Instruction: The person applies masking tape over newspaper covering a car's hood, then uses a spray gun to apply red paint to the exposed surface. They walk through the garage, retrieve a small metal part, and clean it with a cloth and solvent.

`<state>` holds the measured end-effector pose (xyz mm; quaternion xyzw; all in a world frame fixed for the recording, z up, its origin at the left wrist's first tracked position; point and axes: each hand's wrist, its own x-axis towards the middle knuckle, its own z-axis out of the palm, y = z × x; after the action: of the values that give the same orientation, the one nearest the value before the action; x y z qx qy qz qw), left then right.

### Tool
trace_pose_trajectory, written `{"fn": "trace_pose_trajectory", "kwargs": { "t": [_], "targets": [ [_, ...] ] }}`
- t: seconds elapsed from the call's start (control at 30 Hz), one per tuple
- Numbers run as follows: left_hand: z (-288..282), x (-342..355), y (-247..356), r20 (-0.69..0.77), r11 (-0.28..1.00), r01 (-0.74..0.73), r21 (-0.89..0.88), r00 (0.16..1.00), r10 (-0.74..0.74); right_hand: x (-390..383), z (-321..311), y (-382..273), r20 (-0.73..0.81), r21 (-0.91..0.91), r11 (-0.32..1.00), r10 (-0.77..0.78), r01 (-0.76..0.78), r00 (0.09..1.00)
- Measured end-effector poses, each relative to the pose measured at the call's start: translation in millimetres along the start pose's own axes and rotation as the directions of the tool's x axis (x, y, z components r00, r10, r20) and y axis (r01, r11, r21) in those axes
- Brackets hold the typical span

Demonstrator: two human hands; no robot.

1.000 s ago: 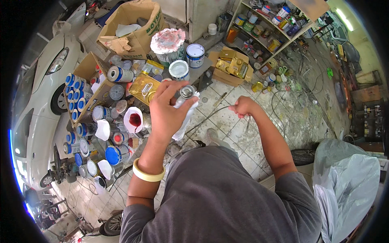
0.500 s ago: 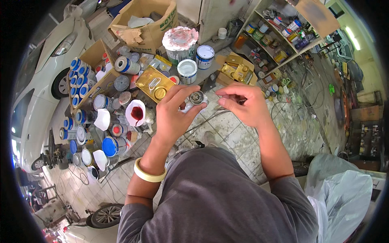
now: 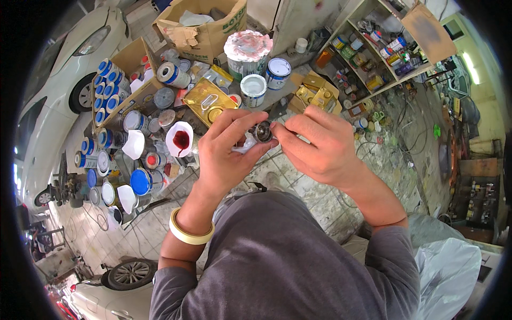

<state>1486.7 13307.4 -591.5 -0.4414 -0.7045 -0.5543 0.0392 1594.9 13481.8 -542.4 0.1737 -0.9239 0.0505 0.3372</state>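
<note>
Between the thumb and fingers of my left hand (image 3: pixel 226 149) is a small round metal part (image 3: pixel 263 132), shaped like a shallow cup with a dark hollow. A crumpled white wipe (image 3: pixel 246 144) is tucked under it in the same hand. My right hand (image 3: pixel 320 146) has its fingers curled and pressed together, with the tips at the right rim of the metal part. Whatever those fingers pinch is too small or hidden to name. A pale roll of masking tape (image 3: pixel 191 234) sits around my left forearm like a bracelet.
Left of my hands are several paint cans (image 3: pixel 146 182), a white paper cup with red paint (image 3: pixel 180 140) and a gold rectangular tin (image 3: pixel 207 101). Beyond stand a paint-crusted bucket (image 3: pixel 248 53) and a cardboard box (image 3: pixel 200 34). A shelf (image 3: pixel 368 48) and loose cables lie to the right.
My right hand has moved left, from apart to touching the round metal part. That part has tilted in my left hand. The whole view has shifted slightly.
</note>
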Motion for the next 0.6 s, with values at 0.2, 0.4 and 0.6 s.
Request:
{"fn": "trace_pose_trajectory", "kwargs": {
  "t": [0.2, 0.4, 0.6],
  "targets": [
    [1, -3, -5, -0.025, 0.994, -0.110, 0.028, 0.994, 0.110, 0, -1, -4, 0.084, 0.033, 0.999, -0.012, 0.009, 0.996],
    [1, -5, -4, -0.032, 0.987, -0.133, 0.084, 0.990, 0.136, -1, -3, -10, 0.159, 0.004, 0.999, 0.034, -0.035, 0.987],
    [1, -7, -6, -0.039, 0.986, -0.145, 0.076, 0.988, 0.148, -4, 6, -9, 0.092, 0.079, 0.992, 0.090, -0.097, 0.992]
  ]
}}
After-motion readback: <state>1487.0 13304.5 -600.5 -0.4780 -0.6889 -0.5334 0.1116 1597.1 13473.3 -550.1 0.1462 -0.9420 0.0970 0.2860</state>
